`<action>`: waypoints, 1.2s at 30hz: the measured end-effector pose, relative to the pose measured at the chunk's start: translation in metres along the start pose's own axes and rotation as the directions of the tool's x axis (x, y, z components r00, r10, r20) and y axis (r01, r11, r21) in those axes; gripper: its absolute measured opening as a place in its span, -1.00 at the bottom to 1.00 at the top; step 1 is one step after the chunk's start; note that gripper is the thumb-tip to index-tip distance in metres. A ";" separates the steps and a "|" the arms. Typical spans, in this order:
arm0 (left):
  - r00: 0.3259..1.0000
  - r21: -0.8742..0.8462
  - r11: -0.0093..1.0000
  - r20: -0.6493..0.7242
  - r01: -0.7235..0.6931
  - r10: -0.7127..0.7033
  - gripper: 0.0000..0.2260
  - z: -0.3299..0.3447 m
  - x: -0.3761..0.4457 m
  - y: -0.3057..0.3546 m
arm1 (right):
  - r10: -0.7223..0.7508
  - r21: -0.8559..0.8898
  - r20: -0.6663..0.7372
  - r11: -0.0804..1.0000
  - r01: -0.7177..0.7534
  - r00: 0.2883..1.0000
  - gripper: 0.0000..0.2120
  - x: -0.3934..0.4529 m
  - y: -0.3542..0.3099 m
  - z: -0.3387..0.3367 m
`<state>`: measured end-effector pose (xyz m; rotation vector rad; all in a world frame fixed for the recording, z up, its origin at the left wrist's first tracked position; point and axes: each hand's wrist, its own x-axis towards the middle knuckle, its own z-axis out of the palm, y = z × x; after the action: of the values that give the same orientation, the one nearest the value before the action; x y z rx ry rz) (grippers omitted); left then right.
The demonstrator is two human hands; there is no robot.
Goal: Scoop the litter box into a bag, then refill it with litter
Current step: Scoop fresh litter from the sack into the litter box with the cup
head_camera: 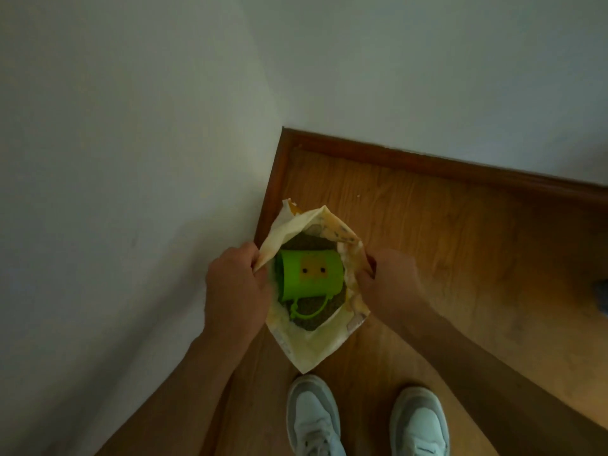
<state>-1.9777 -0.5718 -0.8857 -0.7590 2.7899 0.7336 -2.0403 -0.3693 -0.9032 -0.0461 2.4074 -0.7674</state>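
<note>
Hands (237, 284) (391, 281) grip litter bag (309, 343); writing unreadable.

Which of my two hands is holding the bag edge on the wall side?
Your left hand: it pinches the litter bag edge nearest the white wall. The right hand holds the opposite edge, over the wooden floor.

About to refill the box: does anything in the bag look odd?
A green cup lies on its side on the litter inside the bag, handle loop down. Both hands, left and right, hold the bag open.
</note>
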 end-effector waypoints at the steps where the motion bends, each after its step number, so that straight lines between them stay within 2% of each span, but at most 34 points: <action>1: 1.000 -0.024 1.000 -0.011 -0.017 0.017 -0.74 -0.013 -0.004 0.011 | -0.023 -0.001 -0.018 1.000 0.023 1.000 -0.68 -0.008 -0.005 -0.018; 5: 0.997 -0.082 0.994 -0.052 -0.065 0.061 -0.73 -0.081 -0.025 0.066 | -0.088 0.003 -0.081 0.996 0.089 0.993 -0.65 -0.047 -0.039 -0.100; 11: 0.984 -0.139 0.981 -0.134 -0.136 0.118 -0.69 -0.211 -0.066 0.156 | -0.195 -0.040 -0.188 0.981 0.191 0.963 -0.72 -0.128 -0.111 -0.237; 18: 0.929 -0.173 0.940 -0.283 -0.295 0.240 -0.64 -0.401 -0.162 0.266 | -0.322 -0.049 -0.287 0.946 0.322 0.902 -0.66 -0.282 -0.205 -0.408; 23: 0.861 -0.175 0.880 -0.360 -0.441 0.360 -0.67 -0.527 -0.237 0.330 | -0.369 -0.118 -0.391 0.929 0.352 0.843 -0.72 -0.405 -0.255 -0.503; 26: 0.828 -0.204 0.839 -0.392 -0.504 0.402 -0.66 -0.575 -0.290 0.352 | -0.394 -0.184 -0.461 0.919 0.349 0.795 -0.75 -0.481 -0.269 -0.535; 29: 0.814 -0.247 0.797 -0.369 -0.550 0.448 -0.67 -0.599 -0.335 0.358 | -0.379 -0.206 -0.511 0.925 0.318 0.772 -0.72 -0.556 -0.268 -0.540; 32: 0.807 -0.325 0.741 -0.298 -0.588 0.510 -0.67 -0.607 -0.378 0.361 | -0.310 -0.197 -0.585 0.951 0.239 0.749 -0.66 -0.626 -0.256 -0.529; 36: 0.794 -0.383 0.704 -0.166 -0.598 0.584 -0.75 -0.601 -0.430 0.364 | -0.138 -0.106 -0.638 0.990 0.091 0.757 -0.72 -0.709 -0.232 -0.504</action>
<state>-1.8089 -0.4114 -0.0955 0.1439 2.9392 1.4729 -1.7769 -0.1565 -0.0691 0.0554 3.1184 -0.8565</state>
